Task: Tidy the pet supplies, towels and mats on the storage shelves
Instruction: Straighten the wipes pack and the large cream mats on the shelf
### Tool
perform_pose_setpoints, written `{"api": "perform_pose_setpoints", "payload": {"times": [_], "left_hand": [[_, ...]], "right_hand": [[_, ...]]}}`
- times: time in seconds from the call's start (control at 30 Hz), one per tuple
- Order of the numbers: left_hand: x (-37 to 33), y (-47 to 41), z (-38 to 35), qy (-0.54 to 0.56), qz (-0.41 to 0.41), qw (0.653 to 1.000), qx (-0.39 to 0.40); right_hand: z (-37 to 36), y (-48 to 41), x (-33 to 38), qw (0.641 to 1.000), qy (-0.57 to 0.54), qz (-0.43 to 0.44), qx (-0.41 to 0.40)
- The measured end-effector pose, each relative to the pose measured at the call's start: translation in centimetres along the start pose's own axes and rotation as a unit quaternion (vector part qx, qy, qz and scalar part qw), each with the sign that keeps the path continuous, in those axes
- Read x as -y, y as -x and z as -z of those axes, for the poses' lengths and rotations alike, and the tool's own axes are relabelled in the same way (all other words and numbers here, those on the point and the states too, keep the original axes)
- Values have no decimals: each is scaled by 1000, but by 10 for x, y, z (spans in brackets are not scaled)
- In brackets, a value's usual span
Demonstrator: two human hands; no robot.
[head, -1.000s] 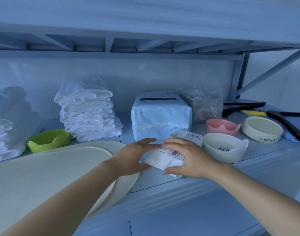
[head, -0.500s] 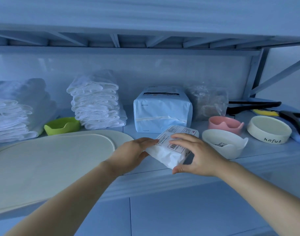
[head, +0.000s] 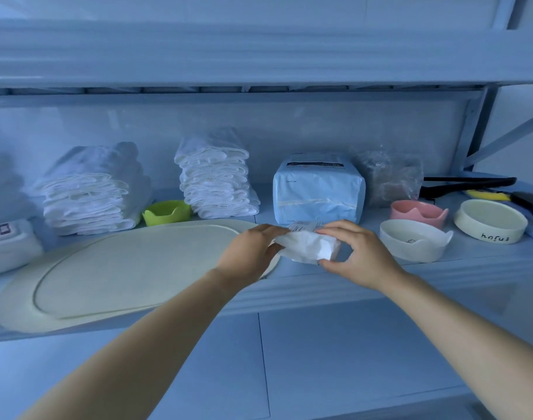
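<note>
Head view showed left hand (head: 249, 253) and right hand (head: 358, 257) gripping a white packet (head: 308, 247); hasty placement might nudge the white bowl (head: 414, 241) off the shelf (head: 335, 286).

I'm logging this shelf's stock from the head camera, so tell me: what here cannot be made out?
Head view:
white packet: label print too small, partly covered by the left hand and right hand gripping it.
clear bag: contents blurred behind crinkled plastic.
black tools: type unclear, cut by the right edge.
wrapped pack: cut by the left edge.
</note>
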State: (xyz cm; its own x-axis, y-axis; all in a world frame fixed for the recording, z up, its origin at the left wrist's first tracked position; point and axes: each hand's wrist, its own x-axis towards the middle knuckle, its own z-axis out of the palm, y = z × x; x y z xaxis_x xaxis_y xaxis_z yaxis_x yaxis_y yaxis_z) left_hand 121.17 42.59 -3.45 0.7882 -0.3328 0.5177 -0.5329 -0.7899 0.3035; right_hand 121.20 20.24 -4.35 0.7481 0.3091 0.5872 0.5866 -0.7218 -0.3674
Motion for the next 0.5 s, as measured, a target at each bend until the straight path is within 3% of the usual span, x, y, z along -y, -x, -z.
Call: {"api": "perform_pose_setpoints", "payload": {"times": [0.5], "left_hand": [[-5,35,23,16,109,993,29]], "right_hand": [[8,-6,40,997,-69,0,-23]]}}
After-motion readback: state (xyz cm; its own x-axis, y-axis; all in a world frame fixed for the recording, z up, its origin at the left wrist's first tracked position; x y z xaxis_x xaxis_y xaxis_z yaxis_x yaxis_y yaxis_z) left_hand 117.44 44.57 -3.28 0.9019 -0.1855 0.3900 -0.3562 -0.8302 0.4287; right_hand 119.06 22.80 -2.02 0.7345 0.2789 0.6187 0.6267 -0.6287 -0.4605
